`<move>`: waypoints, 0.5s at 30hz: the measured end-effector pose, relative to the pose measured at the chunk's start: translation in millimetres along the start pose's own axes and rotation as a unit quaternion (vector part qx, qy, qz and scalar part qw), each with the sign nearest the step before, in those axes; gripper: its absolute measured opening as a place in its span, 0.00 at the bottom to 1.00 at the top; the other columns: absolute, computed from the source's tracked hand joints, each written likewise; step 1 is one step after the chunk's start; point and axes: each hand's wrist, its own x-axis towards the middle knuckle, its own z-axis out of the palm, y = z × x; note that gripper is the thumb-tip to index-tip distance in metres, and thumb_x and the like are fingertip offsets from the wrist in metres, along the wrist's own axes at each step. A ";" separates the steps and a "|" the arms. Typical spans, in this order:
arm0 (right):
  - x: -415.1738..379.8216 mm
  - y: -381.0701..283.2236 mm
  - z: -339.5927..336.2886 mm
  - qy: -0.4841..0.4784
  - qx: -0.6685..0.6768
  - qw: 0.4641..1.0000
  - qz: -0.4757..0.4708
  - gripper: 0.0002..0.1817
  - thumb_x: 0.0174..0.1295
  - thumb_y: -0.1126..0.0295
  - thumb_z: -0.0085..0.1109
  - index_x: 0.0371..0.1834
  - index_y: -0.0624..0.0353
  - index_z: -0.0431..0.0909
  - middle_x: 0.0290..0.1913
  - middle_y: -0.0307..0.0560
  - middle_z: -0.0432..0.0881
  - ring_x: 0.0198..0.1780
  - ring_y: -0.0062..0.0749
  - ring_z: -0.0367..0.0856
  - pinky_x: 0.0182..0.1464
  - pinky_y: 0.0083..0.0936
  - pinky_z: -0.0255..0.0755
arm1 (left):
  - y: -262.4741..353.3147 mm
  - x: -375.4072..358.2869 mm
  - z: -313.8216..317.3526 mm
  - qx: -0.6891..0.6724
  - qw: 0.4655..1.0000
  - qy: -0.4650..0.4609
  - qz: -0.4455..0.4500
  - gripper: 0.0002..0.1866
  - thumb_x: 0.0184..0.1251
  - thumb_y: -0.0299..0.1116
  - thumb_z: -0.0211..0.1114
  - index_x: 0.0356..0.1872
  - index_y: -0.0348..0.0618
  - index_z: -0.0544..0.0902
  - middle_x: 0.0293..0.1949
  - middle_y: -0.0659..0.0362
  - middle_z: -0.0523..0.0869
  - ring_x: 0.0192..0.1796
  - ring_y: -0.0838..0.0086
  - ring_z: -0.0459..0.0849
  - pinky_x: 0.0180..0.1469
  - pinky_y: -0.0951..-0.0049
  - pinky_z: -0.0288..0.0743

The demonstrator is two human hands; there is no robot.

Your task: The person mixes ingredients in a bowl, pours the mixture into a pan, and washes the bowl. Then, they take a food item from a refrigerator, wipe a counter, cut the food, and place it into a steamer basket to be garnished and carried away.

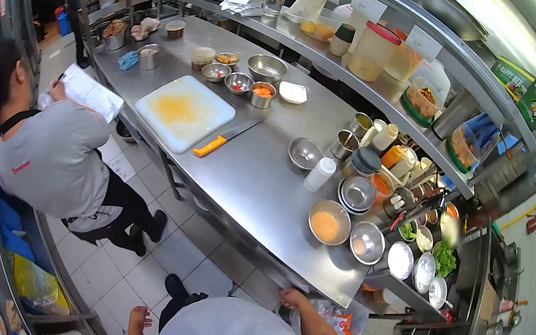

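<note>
My left hand [140,319] hangs low at my side above the tiled floor, fingers loosely bent and apart, holding nothing I can see. My right hand [293,299] is just below the front edge of the steel table [256,197], beside a plastic-lined bin [335,318] with an orange-and-white wrapper. Its fingers are curled; what they hold, if anything, is hidden. Nearest to it on the table are a metal bowl of orange liquid [325,226] and a metal bowl with a small pale remnant [366,243]. A white squeeze bottle [320,174] stands behind them.
A white cutting board [185,112] with an orange stain lies near an orange-handled knife [227,138]. A co-worker [53,154] writes on papers [90,92] at the left. Ingredient tubs and lettuce [444,260] stand right. A loaded shelf [372,86] overhangs the table.
</note>
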 end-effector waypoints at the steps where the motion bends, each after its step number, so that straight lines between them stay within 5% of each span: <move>1: -6.0 5.7 -5.4 0.007 -0.010 1.000 0.022 0.12 0.64 0.57 0.55 0.41 0.50 0.80 0.27 0.40 0.80 0.23 0.28 0.78 0.22 0.31 0.72 | 6.6 8.4 -7.8 0.001 1.000 -0.011 0.000 0.13 0.65 0.37 0.54 0.47 0.44 0.74 0.39 0.51 0.81 0.28 0.56 0.83 0.27 0.53 0.80; 6: -53.2 -39.1 14.8 0.129 0.098 0.982 0.100 0.12 0.64 0.56 0.55 0.41 0.50 0.81 0.27 0.40 0.80 0.22 0.29 0.79 0.20 0.30 0.71 | 48.4 89.8 -54.6 0.151 0.980 -0.097 0.090 0.13 0.67 0.41 0.55 0.48 0.49 0.74 0.36 0.54 0.83 0.28 0.58 0.82 0.25 0.55 0.76; 9: -0.2 -47.6 38.1 0.157 0.026 0.985 0.073 0.13 0.64 0.56 0.56 0.42 0.50 0.81 0.29 0.40 0.81 0.24 0.27 0.79 0.23 0.29 0.74 | 105.5 116.3 -70.1 0.147 0.979 -0.107 0.089 0.14 0.68 0.41 0.54 0.50 0.48 0.73 0.38 0.53 0.82 0.30 0.57 0.82 0.26 0.56 0.77; 15: -40.5 -201.2 101.1 0.159 0.214 0.963 -0.047 0.19 0.59 0.60 0.60 0.52 0.52 0.77 0.37 0.40 0.82 0.32 0.26 0.81 0.31 0.24 0.75 | 217.0 165.4 -84.0 0.119 0.978 -0.114 0.125 0.15 0.68 0.42 0.56 0.50 0.48 0.73 0.39 0.54 0.81 0.31 0.58 0.83 0.27 0.59 0.79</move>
